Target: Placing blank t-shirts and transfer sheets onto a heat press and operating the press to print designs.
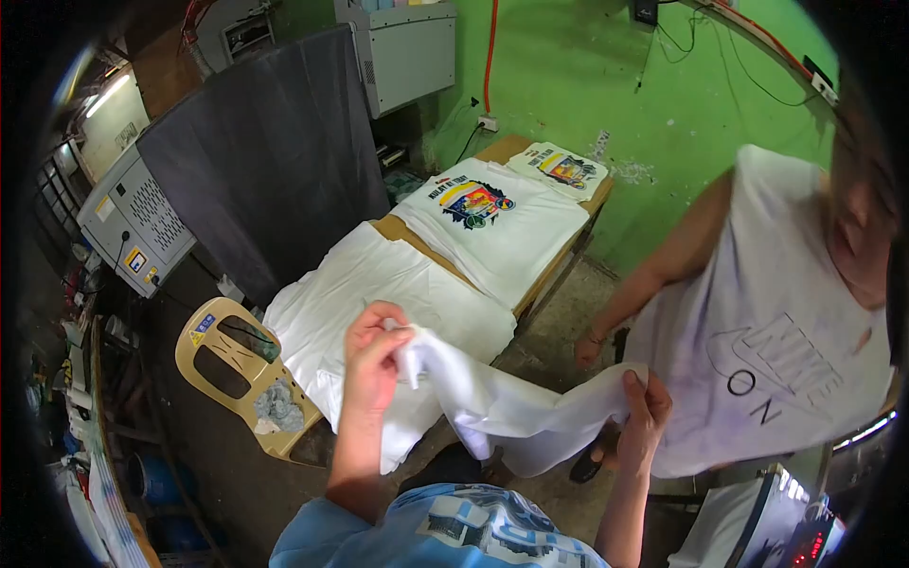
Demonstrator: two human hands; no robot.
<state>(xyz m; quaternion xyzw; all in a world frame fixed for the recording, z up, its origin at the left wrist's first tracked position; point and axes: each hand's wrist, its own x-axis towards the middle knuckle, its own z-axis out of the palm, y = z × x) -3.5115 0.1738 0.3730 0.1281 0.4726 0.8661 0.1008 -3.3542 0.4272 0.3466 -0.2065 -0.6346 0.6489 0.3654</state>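
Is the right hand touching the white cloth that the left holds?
Touching. The head view shows the right hand gripping the white cloth, thumb on top.

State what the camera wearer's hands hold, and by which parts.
A white cloth: the left hand pinches its left end, the right hand its right end.

At 8 o'clock in my view a beige plastic chair (227, 352) bears a crumpled grey cloth (277, 407), with a blue container (156, 478) farther out. Toward 9 I see a pale vented machine (137, 222); between 10 and 11, a dark grey sheet (265, 142); near 12, a grey unit (412, 66) and an orange cable (490, 57); at 1, a green wall (568, 76); at 3, a co-worker (767, 322) in a pale top; at 4, a device with a red display (819, 547)
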